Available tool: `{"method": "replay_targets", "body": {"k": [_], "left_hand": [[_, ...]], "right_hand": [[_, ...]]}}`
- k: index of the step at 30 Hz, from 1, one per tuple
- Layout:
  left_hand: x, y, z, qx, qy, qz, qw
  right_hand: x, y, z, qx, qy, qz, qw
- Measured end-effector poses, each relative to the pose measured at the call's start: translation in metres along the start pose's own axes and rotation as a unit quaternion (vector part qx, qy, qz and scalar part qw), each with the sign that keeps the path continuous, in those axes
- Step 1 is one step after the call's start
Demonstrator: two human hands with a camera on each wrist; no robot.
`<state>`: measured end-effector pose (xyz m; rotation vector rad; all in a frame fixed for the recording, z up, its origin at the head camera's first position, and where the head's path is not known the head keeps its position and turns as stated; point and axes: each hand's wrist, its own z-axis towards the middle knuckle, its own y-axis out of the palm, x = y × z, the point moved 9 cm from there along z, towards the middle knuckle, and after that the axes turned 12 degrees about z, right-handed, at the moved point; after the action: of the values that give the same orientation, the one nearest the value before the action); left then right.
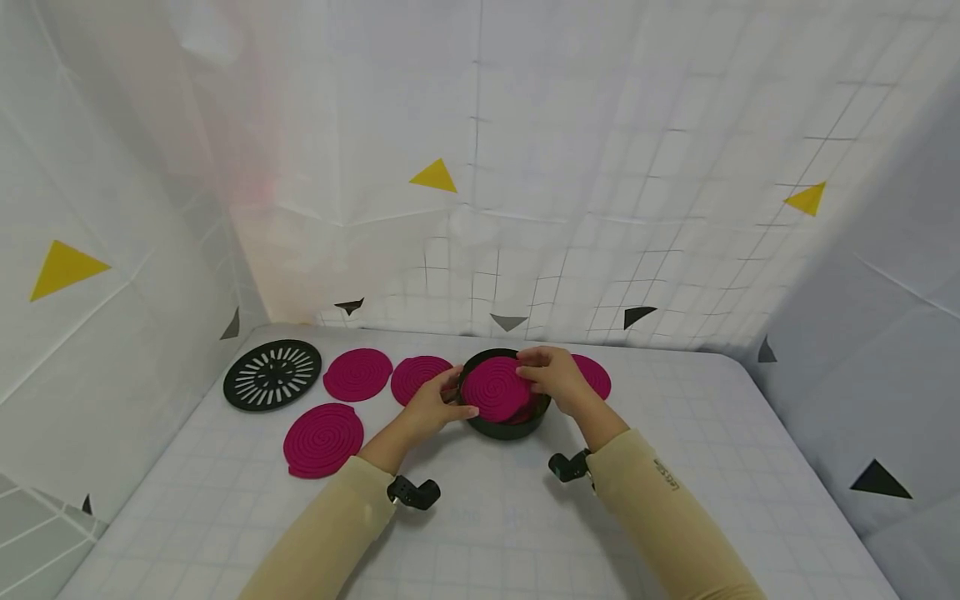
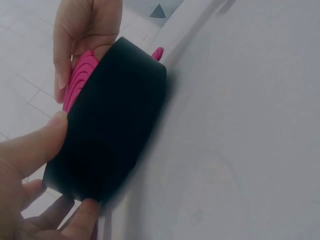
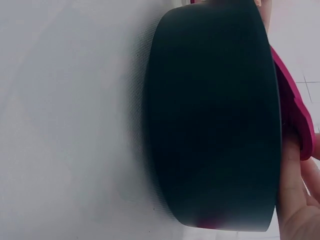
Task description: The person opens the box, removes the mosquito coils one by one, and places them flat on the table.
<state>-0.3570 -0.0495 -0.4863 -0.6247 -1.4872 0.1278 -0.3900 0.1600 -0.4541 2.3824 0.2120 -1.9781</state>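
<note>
Left hand grasps the round dark container, thumb at the rim, fingers against the outer wall. Right hand pinches the edge of the upper pink mat, which sits tilted across the container's mouth. Step in hand, as judged: transferring this mat at the container; whether it is going in or coming out cannot be determined. Next move calls for holding the container steady while the mat is guided past the rim without catching.

Count, left to right: one black slotted disc, flat on the surface; four loose pink mats, also flat: a near one, a rear one, a third partly behind the left hand and, beyond the container, a fourth partly behind the right hand. One container, one pinched mat. Another pink edge shows beneath; the number lower down is hidden.
</note>
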Motion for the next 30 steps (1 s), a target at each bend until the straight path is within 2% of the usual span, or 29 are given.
{"method": "replay_targets", "body": {"k": [5,15,24,30], "left_hand": [[0.0,0.0,0.001,0.001,-0.002,-0.001,1.0],[-0.001,-0.001,-0.001,-0.004,-0.009,0.011,0.9999],[-0.001,-0.001,-0.001,-0.001,0.001,0.0,1.0],[-0.001,0.0,0.0,-0.005,-0.004,0.004,1.0]], "right_hand": [[0.002,0.001,0.0,-0.005,0.012,0.017,0.9998],[0.004,0.01,-0.001,-0.046,0.031,0.026,0.9981],[0.006,0.013,-0.004,-0.05,0.041,0.028,0.9975],[0.003,0.01,-0.005,-0.046,0.038,0.033,0.9977]]}}
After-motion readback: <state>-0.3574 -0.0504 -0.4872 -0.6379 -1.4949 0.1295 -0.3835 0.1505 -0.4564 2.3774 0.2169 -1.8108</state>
